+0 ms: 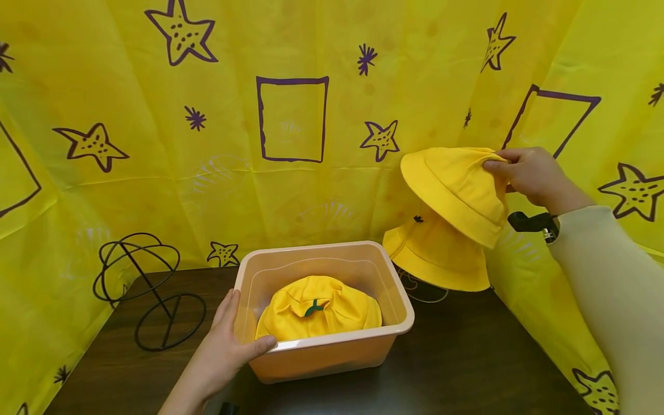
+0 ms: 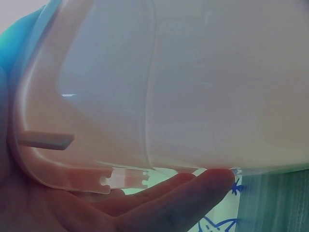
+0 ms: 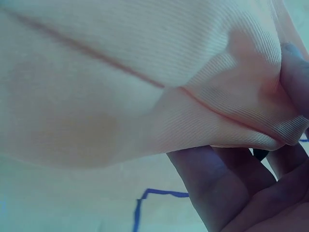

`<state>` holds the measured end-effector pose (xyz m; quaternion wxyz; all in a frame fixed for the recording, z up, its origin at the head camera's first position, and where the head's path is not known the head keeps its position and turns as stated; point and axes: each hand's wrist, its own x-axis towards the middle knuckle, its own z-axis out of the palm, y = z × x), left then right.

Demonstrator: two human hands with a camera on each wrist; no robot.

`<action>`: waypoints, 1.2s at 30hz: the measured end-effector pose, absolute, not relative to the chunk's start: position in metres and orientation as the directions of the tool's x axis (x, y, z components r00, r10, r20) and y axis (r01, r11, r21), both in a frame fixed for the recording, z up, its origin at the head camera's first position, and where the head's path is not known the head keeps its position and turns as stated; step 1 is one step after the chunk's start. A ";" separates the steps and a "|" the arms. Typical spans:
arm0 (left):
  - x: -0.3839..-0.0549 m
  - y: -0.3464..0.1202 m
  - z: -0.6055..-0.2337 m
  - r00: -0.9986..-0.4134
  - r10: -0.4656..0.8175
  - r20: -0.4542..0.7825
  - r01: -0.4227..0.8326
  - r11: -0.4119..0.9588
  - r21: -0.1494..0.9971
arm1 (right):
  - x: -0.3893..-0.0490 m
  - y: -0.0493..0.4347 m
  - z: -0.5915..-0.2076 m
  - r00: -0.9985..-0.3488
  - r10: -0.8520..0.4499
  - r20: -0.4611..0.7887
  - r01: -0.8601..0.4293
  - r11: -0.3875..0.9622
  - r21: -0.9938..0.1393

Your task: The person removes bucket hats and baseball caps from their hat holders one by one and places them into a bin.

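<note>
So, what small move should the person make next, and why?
Probably swing the yellow bucket hat held by the right hand over toward the plastic bin: the left hand grips its rim, and a yellow hat with a green sprout lies inside.

Spreads dark brown and wood-grained as a tabletop [image 1: 467, 346], bearing a black wire stand [image 1: 147, 281] upright at the left, a peach plastic tub [image 1: 332, 357] near the middle and, just right of that, a thin wire loop [image 1: 429, 301], partly hidden
</note>
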<state>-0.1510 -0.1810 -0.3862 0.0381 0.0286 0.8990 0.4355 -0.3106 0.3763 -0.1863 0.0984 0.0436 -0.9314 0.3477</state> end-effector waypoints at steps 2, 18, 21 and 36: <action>-0.151 -0.181 -0.386 -0.995 0.086 -0.045 0.018 0.617 0.787 | -0.308 0.375 -0.182 -0.974 -0.012 0.226 -0.158 0.752 -0.640; -0.151 -0.181 -0.387 -0.996 0.088 -0.020 0.038 0.610 0.792 | -0.298 0.356 -0.153 -0.965 -0.039 0.259 -0.199 0.752 -0.628; -0.151 -0.181 -0.387 -0.996 0.088 -0.017 0.040 0.612 0.790 | -0.295 0.350 -0.146 -0.959 -0.037 0.282 -0.212 0.753 -0.623; -0.150 -0.181 -0.386 -0.996 0.086 -0.028 0.030 0.610 0.792 | -0.283 0.323 -0.121 -0.937 -0.045 0.346 -0.280 0.686 -0.671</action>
